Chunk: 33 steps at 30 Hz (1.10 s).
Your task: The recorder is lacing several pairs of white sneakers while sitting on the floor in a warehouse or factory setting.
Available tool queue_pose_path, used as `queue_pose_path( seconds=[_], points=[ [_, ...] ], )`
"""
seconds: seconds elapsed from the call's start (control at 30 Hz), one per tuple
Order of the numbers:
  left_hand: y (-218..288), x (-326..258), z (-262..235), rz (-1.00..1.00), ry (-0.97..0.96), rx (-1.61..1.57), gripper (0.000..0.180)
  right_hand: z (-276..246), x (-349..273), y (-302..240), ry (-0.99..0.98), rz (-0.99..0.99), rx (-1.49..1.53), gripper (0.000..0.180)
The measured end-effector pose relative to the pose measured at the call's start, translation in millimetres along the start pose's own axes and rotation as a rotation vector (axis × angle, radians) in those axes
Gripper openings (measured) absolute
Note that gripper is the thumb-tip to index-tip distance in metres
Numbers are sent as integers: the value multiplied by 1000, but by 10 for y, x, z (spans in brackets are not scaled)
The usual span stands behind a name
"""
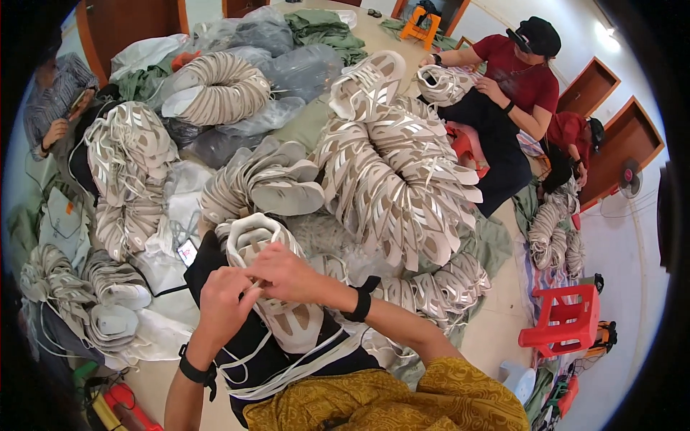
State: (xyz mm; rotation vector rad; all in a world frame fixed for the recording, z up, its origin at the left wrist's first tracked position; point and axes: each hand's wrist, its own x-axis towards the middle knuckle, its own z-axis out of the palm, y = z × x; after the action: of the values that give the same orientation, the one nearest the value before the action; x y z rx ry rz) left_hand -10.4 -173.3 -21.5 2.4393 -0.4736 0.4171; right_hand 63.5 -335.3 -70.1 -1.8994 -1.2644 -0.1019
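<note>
A beige and white shoe upper (295,323) lies across my dark-clad lap, its padded collar pointing away from me. My left hand (224,305) is closed in a pinch at the upper's lacing area, with a white shoelace at its fingertips. My right hand (291,274) reaches over the upper from the right, fingers pinched and meeting the left ones at the same lace. The fingertips partly cover the lace and eyelets. A bundle of loose white shoelaces (295,375) is draped over my lap, just below the upper's toe.
Nested shoe uppers form a large pile (402,179) ahead, with more stacks (133,179) at left. Plastic bags (302,72) lie behind. A phone (187,251) rests on white sheeting. A co-worker (521,79) handles uppers at far right; others sit farther out. A red stool (564,320) stands right.
</note>
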Motion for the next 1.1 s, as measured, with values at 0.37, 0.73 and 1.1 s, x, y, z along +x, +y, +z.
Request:
queue_pose_path(
  seconds=[0.37,0.73,1.1],
  points=[
    [240,-82,275,101,66,246,13,-290,-14,121,-240,423,763,36],
    [390,-637,501,125,-65,145,32,-312,177,-163,-193,486,442,41],
    [240,-665,282,-61,103,-188,16,13,96,-113,56,208,-60,52]
  ],
)
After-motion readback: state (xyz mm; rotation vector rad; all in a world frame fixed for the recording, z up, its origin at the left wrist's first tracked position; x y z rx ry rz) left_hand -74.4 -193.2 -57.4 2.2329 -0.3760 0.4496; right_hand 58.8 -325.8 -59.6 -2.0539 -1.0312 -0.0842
